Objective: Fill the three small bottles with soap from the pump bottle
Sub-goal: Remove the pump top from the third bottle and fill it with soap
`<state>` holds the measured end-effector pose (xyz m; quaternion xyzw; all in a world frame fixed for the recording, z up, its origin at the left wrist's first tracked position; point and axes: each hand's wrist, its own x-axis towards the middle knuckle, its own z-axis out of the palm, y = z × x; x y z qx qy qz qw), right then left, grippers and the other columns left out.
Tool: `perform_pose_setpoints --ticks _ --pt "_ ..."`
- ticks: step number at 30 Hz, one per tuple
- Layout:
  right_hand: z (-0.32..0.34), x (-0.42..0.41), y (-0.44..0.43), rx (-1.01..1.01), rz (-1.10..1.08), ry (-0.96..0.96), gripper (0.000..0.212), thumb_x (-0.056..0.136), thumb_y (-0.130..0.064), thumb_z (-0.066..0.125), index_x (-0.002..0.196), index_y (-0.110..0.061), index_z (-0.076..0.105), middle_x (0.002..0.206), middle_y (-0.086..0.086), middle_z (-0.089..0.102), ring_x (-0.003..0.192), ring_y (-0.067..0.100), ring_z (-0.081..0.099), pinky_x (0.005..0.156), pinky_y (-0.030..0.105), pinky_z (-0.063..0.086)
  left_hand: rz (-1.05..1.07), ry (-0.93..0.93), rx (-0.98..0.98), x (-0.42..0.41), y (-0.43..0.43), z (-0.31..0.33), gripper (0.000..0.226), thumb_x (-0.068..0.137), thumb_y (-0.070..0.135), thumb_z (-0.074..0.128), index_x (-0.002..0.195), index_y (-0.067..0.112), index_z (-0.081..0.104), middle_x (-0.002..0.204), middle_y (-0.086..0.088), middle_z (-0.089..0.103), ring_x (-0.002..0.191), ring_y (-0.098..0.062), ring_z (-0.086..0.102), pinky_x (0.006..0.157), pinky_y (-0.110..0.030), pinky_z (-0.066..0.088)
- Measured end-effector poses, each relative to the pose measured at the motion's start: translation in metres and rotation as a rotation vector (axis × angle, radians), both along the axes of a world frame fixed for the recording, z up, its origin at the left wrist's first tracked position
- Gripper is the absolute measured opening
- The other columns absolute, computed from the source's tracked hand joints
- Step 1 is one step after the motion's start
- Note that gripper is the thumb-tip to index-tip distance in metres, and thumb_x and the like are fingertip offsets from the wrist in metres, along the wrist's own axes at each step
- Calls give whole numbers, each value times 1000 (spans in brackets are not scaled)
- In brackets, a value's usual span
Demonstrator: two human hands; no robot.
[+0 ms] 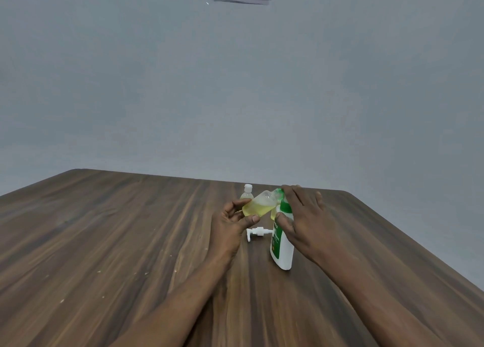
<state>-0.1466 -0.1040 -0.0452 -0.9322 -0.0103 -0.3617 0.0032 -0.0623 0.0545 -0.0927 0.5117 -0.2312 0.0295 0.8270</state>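
The right grip [306, 215] clasps the tilted pump bottle [281, 244], the left grip [230, 223] holding a small part-filled bottle [258, 205] tilted at its neck.

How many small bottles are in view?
2 for sure: a tilted small bottle in the left hand, and a capped small bottle standing on the table behind it. A yellow patch beside the pump bottle may be a third, mostly hidden.

pump head [258, 233] L of pump btl [282, 247], capped btl [247, 191] behind
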Motion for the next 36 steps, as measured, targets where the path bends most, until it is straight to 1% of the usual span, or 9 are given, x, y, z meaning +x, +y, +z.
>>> perform_pose_setpoints --ticks 4,9,13,16,19,26,29,32,36 --pt "7 1 -3 -14 -15 48 67 90 -50 26 145 -16 41 139 -1 48 140 21 38 116 52 25 -5 10 -13 0 -1 2 41 77 -13 76 113 5 67 116 -6 75 105 -17 72 90 -30 59" --pt "-1 -1 2 39 15 4 56 88 -37 44 138 -12 49 131 1 54 123 22 51 113 55 31 -3 18 2 0 -1 -2 40 77 -16 75 109 7 67 116 -9 74 102 -16 74 81 -27 60" --pt "0 0 3 29 18 9 55 88 -36 46 137 -13 49 129 0 54 123 22 52 112 55 31 -7 15 -9 1 -1 -2 40 77 -16 74 111 4 67 117 -10 73 103 -17 73 80 -26 60" --pt "6 2 -1 3 0 40 61 91 -47 33 142 -15 44 136 -1 51 138 22 40 115 53 25 -11 16 -24 1 -1 0 41 77 -14 75 112 4 67 116 -8 74 105 -18 73 81 -25 59" --pt "8 2 -2 -11 -2 44 66 90 -51 26 144 -15 42 138 -2 49 141 20 36 116 52 23 -11 18 -24 1 -1 2 42 76 -14 76 113 4 67 114 -5 75 105 -17 73 87 -28 59" --pt "-1 -1 3 44 21 -44 56 86 -36 47 136 -11 52 126 1 57 122 20 49 109 57 36 -20 36 -33 -2 -2 -2 41 78 -17 72 115 -2 64 118 -12 72 101 -15 74 73 -20 57" --pt "-1 0 4 63 38 -64 59 86 -36 45 139 -10 49 131 3 56 122 20 50 107 56 38 -28 44 -51 -2 -4 -1 39 79 -16 73 114 0 65 116 -11 73 102 -17 74 74 -20 58" --pt "-2 3 2 58 38 -88 59 84 -29 54 139 -8 50 133 6 57 122 25 56 104 58 43 -39 49 -70 -2 -6 -1 39 79 -15 73 113 2 66 114 -10 74 101 -17 74 74 -20 57" --pt "-6 8 0 91 36 -121 62 81 -28 57 140 -9 50 135 6 57 123 22 52 103 57 44 -38 49 -76 -1 -6 -1 40 78 -15 73 114 1 66 112 -9 75 100 -16 74 73 -21 57"
